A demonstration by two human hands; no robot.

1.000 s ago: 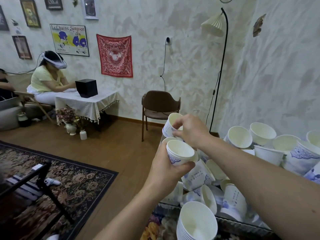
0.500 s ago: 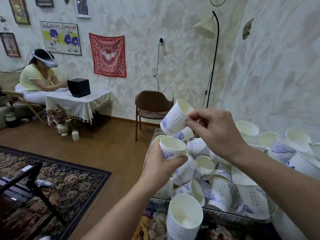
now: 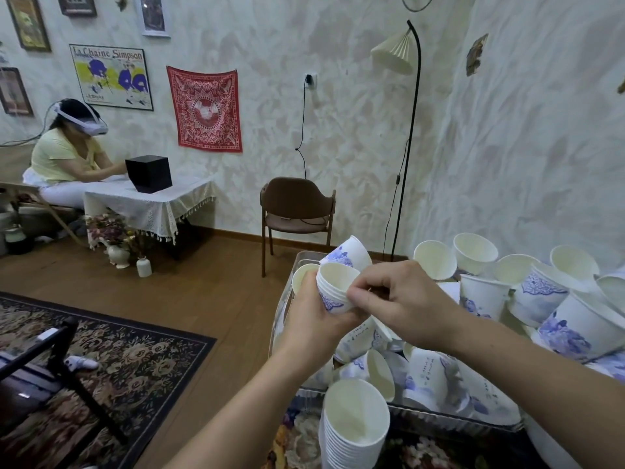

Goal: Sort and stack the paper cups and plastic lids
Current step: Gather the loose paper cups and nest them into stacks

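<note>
A small nest of paper cups (image 3: 334, 289), white with blue print, sits tilted with its open mouth facing up and left, held above the left end of a tray (image 3: 297, 262) heaped with loose cups (image 3: 507, 299). The left hand (image 3: 314, 319) wraps around the lower body of the nest from the near side, fingers curled under it. The right hand (image 3: 395, 299) closes in from the right, its thumb and forefinger pinching the rim of the top cup. Just behind the nest another loose cup (image 3: 348, 253) lies on its side. Near the bottom stands a tall stack of nested cups (image 3: 353, 431). Farther off, a brown chair (image 3: 297, 211) and a floor lamp (image 3: 406, 130) stand against the far wall.
</note>
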